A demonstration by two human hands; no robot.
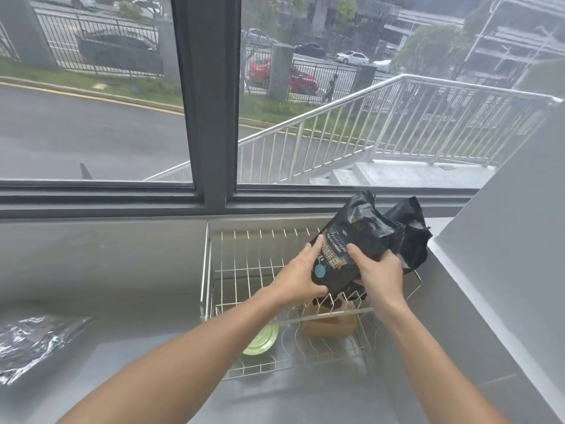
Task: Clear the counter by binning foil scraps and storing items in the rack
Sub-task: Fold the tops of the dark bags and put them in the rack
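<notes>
I see both hands on a black printed pouch [345,258], held tilted above the wire rack [244,270] on a grey counter [122,270] under a window. My left hand [301,275] clasps the pouch's near left edge, fingers wrapped on it; my right hand [379,270] grips its right side. A second crumpled black bag [409,237] sits just behind it at about two o'clock, leaning over the rack's far right corner.

What I judge could go wrong: the pouch is floppy, and if set down tilted it may slump across the upright prongs or tip over the right rim toward the wall [504,240]. It could also shove the crumpled bag off the corner.

Inside the rack, a green lid [261,341] and a brown block [330,324] fill the near end, at six o'clock from the pouch. The far left of the rack looks free. A foil scrap [33,341] lies at eight o'clock, well apart on open counter.
</notes>
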